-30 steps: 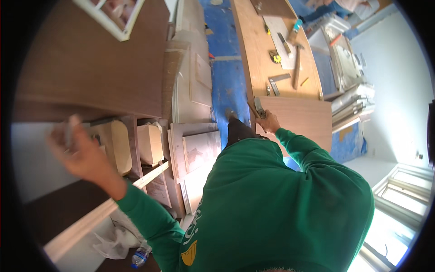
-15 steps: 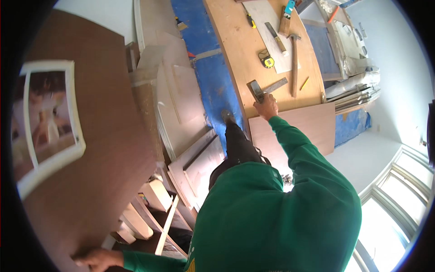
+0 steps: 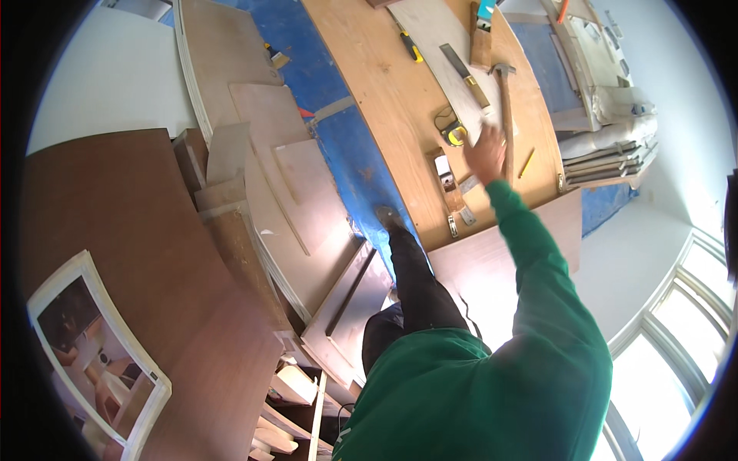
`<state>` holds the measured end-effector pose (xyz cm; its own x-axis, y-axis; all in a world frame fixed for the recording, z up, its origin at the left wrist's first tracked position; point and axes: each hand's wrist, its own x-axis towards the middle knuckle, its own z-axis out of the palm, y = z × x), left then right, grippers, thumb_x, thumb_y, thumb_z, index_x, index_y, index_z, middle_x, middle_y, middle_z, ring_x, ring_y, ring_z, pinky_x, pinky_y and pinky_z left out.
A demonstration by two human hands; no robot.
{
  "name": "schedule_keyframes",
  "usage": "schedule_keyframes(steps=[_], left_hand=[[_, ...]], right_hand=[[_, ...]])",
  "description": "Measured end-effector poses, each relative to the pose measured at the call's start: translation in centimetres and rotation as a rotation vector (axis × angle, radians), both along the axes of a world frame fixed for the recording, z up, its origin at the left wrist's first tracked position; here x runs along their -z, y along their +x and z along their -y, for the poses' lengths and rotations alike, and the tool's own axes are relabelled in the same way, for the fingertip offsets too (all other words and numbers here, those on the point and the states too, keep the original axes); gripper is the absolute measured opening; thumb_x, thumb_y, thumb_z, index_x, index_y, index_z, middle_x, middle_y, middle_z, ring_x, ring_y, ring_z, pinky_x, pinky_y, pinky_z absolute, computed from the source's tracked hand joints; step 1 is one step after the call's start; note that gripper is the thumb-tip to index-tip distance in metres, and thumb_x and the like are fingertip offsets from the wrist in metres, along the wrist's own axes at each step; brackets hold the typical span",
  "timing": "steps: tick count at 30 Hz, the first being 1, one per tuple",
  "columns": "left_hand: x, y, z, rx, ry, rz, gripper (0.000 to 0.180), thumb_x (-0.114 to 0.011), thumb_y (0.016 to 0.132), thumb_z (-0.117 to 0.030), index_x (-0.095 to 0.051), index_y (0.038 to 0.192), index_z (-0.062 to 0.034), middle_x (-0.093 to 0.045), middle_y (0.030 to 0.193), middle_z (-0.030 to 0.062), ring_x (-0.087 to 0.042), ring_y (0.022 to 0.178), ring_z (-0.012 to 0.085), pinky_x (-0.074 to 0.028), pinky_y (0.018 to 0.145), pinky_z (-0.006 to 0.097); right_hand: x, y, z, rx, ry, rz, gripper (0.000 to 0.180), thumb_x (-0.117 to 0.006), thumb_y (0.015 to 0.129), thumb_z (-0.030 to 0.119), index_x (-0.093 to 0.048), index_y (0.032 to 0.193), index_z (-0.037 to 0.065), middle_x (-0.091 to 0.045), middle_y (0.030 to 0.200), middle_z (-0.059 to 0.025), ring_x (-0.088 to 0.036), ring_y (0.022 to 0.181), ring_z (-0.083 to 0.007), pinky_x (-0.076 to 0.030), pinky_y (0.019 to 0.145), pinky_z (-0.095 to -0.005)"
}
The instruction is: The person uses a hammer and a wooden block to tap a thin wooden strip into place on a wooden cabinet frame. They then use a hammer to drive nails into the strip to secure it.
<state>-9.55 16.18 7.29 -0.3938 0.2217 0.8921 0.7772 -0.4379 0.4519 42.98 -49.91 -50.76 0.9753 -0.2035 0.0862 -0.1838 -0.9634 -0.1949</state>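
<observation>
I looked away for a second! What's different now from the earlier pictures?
The right hand let go of the plane, which now lies on the table, and moved forward, close to the hammer. The left hand went out of view. The hammer, tape measure and pencil stayed where they were on the table.

On the worktop (image 3: 377, 100) lie one hammer (image 3: 506, 107) and one pencil (image 3: 526, 163) toward the right edge, one hand plane (image 3: 446, 178) and one metal square (image 3: 468, 184) toward the near edge, one tape measure (image 3: 455, 135), one yellow-and-black tool (image 3: 411, 46), one wooden-handled blade (image 3: 466, 77), one teal-ended wooden tool (image 3: 481, 37), and two metal fittings (image 3: 452, 226) by the near corners.
</observation>
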Motion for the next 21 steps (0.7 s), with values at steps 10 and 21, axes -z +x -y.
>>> schedule_keyframes(steps=[10,21], left_hand=[[1.5,2.6,0.5,0.188,-0.066,-0.147,0.073,-0.069,0.111,-0.041,-0.045,0.159,0.0082,-0.059,0.152,0.0241,-0.057,0.137,0.031,-0.043,0.121,0.046],[1.3,2.1,11.5,0.313,-0.045,-0.201,0.07,-0.076,0.107,-0.032,-0.045,0.156,0.0065,-0.061,0.145,0.0214,-0.059,0.133,0.029,-0.044,0.117,0.044]], right_hand=[[11.0,12.7,7.7,-0.327,-0.069,-0.359,0.043,-0.065,0.104,0.037,-0.069,0.123,-0.002,-0.073,0.101,-0.0211,-0.072,0.092,-0.0369,-0.06,0.08,-0.0463],[-12.3,-2.6,-16.5,-0.872,0.401,0.019,0.051,-0.063,0.113,0.035,-0.06,0.146,-0.003,-0.071,0.135,-0.0293,-0.074,0.114,-0.0423,-0.061,0.088,-0.0519]])
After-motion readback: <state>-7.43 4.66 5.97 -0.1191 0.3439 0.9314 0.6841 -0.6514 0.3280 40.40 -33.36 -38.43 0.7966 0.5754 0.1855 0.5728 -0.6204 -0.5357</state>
